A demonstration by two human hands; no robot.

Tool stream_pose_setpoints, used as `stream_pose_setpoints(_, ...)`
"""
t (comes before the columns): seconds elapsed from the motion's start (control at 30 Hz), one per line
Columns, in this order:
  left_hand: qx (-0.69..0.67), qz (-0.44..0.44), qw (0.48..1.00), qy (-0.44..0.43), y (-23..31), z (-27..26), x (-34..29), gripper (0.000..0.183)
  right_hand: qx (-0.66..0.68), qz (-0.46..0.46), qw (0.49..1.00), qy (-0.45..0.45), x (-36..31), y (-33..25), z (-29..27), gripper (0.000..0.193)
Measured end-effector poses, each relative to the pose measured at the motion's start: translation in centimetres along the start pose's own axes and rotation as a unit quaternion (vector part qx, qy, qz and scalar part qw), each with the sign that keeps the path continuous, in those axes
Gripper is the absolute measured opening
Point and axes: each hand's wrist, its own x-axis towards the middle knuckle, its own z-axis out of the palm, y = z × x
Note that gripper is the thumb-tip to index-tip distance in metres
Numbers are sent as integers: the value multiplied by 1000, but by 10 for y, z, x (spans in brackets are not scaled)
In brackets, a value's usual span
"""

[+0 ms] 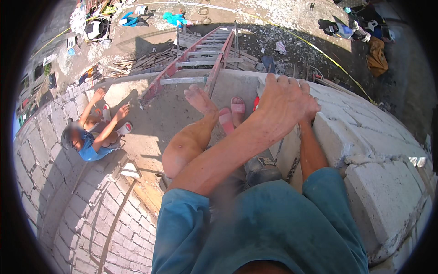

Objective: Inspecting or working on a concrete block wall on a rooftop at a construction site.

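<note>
My left hand (285, 98) reaches across my body to the upper right, its fingers curled down at the edge of the pale block wall (365, 132). My right hand (312, 108) sits right against it, mostly hidden behind it, so its fingers do not show. Whether anything lies between the two hands cannot be seen. A small red thing (256, 103) shows beside my left forearm. Below my arms, a bent bare leg ends in a bare foot (200, 98). Close by, another foot wears a pink sandal (237, 105), with a second pink sandal (226, 120) beside it.
A red and grey ladder (194, 63) leans at the ledge ahead, over stacked wood strips (141, 59). At left a co-worker in a blue shirt (93, 148) crouches with both arms raised. A white block (131, 170) and wooden board (146, 194) lie near the curved block wall (91, 219).
</note>
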Motion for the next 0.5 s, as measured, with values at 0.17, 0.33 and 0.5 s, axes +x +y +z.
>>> stream_pose_setpoints(0.17, -1, 6, 1000, 6, 1, -3, -1, 47, -3, -1, 1000, -4, -1, 1, 1, 18)
stream_pose_setpoints(0.33, 4, 5, 1000, 15, 1, -1, -1, 46, -2, 2, 1000, -14, 0, 1, -1, 17)
stream_pose_setpoints(0.5, -1, -5, 1000, -4, 1, -1, 1, 48, -4, -1, 1000, -12, 1, 2, 3, 17)
